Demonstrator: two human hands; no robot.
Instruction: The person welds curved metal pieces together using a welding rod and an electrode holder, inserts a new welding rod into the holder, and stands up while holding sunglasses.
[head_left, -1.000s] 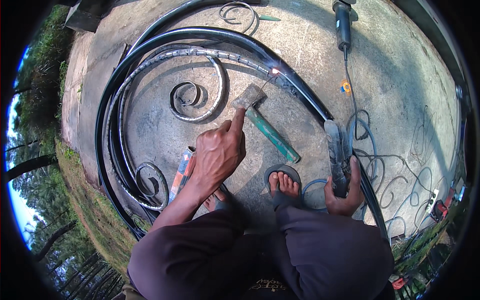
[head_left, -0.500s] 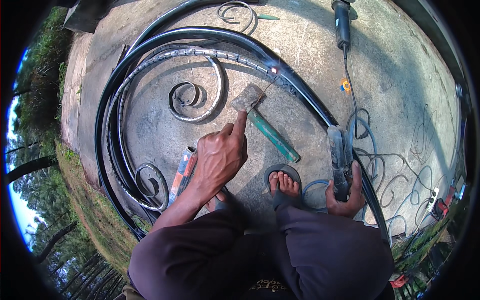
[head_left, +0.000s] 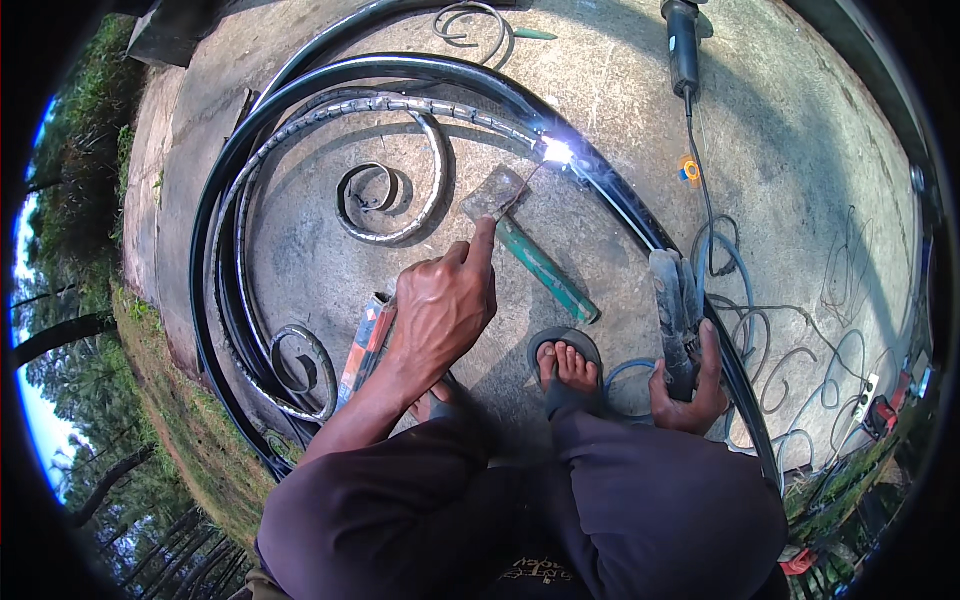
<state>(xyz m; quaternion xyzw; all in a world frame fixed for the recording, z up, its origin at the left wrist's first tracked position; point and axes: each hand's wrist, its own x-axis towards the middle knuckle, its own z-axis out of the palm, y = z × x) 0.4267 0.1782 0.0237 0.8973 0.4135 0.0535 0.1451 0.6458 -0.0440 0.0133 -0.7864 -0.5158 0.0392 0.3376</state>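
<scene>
Head view. The glow had flared into a white arc (head_left: 558, 151) at 1 o'clock, where rod (head_left: 530, 178) met pipe (head_left: 505, 86): likely welding. Left hand (head_left: 440, 305): index extended, others curled (any grip indiscernible). Right hand (head_left: 690, 395), 4 o'clock: half-parted fingers held a dark tool (head_left: 677, 325). Hammer (head_left: 543, 265) encroached below the rod.

Black corded power tool (head_left: 684, 48) lay at 1 o'clock on concrete floor (head_left: 605, 75), its cord (head_left: 692, 120) running toward 3 o'clock. Orange round item (head_left: 689, 170), blue at centre, sat at 2 o'clock, just beside cord. White socket strip (head_left: 866, 398) lay between 3 and 4 o'clock, red object (head_left: 883, 420) near it, kind unclear. Green pointed piece (head_left: 536, 35) lay at 12 o'clock. Grass (head_left: 190, 430) bordered floor at 8 o'clock; dark tree trunk (head_left: 65, 335) showed at 9 o'clock.
</scene>
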